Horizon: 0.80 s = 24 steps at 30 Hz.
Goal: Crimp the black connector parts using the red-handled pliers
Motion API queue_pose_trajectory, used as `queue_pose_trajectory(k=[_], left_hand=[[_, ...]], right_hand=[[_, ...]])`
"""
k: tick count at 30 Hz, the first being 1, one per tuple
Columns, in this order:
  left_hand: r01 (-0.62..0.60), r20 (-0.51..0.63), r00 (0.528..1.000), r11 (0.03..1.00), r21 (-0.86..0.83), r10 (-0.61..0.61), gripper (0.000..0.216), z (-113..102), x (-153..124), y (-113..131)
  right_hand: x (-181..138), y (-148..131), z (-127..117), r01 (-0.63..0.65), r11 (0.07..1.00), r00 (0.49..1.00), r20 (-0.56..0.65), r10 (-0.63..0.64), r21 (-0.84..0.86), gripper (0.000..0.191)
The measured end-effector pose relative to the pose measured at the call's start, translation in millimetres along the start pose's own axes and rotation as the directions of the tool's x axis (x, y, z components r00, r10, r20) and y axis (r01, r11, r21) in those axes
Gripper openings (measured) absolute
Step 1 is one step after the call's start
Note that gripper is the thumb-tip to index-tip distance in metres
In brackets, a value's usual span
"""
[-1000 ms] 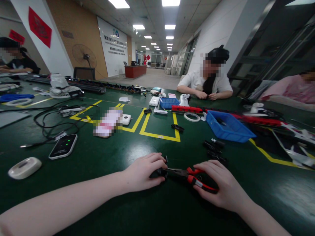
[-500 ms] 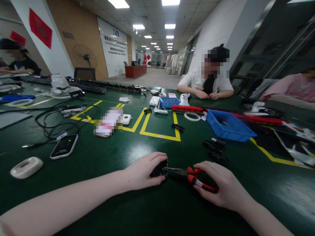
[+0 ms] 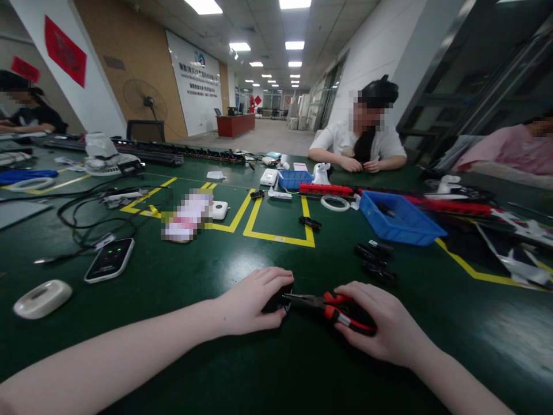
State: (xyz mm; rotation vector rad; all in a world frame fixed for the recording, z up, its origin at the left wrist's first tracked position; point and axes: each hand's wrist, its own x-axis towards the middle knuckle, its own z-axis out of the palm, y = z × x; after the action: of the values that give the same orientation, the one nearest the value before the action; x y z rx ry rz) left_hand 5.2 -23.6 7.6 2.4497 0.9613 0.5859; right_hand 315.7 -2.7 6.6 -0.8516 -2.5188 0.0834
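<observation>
My left hand (image 3: 259,300) is closed round a small black part (image 3: 275,298) on the green table, and its fingers hide much of that part. In my right hand (image 3: 380,323) are needle-nose pliers (image 3: 324,302) with red and black handles. Their slim jaws point left, and the tips reach the end of the black part. Whether the jaws grip anything there is too small to tell. Beyond my right hand lie several black pieces (image 3: 375,262) in a loose group.
A blue bin (image 3: 397,222) stands at the right, with dark items inside. On the left lie a phone (image 3: 189,216), a white-edged device (image 3: 110,259), a cream oval case (image 3: 43,300) and black cables (image 3: 71,202). Across the table sits a person (image 3: 358,138) in white.
The whole view has shifted slightly. Both hands keep nearly the same pose, with the pliers' tips still at the black part.
</observation>
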Motion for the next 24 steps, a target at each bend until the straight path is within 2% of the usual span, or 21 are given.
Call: queue_pose_trajectory(k=[5, 12, 24], left_hand=[[-0.003, 0.011, 1.0, 1.0, 0.021, 0.002, 0.058, -1.7, 0.0, 2.5], [-0.023, 0.021, 1.0, 1.0, 0.019, 0.023, 0.058, -2.1, -0.1, -0.6], [-0.04, -0.009, 0.999, 0.999, -0.001, 0.04, 0.049, -0.2, -1.4, -2.9]], right_hand=[[-1.3, 3.6, -4.4, -0.01, 1.0, 1.0, 0.019, 0.01, 0.004, 0.038], [-2.3, -0.6, -4.6, -0.055, 0.998, 0.998, -0.012, 0.056, 0.018, 0.037], [-0.8, -4.1, -1.9, -0.053, 0.998, 0.999, -0.005, 0.053, 0.031, 0.035]])
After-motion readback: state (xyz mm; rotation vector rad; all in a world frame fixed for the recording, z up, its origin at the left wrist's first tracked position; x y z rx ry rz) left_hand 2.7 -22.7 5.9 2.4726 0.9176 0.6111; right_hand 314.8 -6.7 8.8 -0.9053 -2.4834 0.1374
